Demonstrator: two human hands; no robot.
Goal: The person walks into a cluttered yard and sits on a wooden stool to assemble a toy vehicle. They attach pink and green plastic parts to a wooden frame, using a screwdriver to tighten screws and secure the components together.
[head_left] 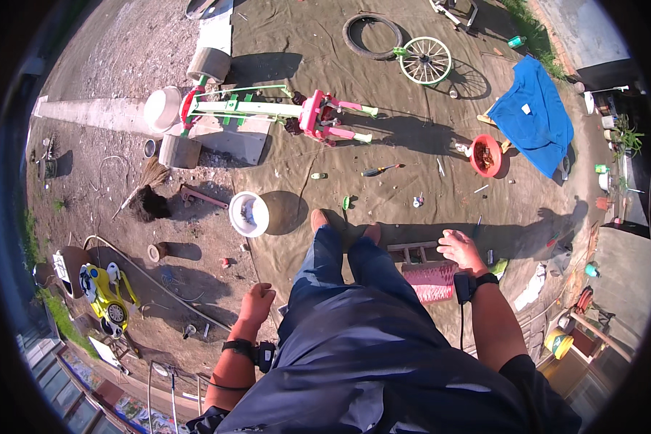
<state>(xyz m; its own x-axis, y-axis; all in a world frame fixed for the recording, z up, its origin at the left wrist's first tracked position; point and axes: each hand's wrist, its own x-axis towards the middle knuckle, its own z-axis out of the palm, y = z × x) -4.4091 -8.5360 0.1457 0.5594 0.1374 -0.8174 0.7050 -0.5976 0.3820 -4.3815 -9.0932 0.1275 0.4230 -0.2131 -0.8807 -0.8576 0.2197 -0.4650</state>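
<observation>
The right hand [461, 251], fingers half spread and empty, hovers near a pink, textured pad [430, 283]; the left hand [256, 304] curls loosely, and I cannot tell whether it holds anything. Beyond it, a round white plastic bucket [261, 226] stands at the left edge of the wrinkled brown ground cloth [383, 199], beside sunlit, gritty yard soil [87, 199]

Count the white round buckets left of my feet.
2: one white round bucket left of your brown shoes; a second, farther white bucket by the green, white and pink bicycle frame. Others may be hidden.
</observation>
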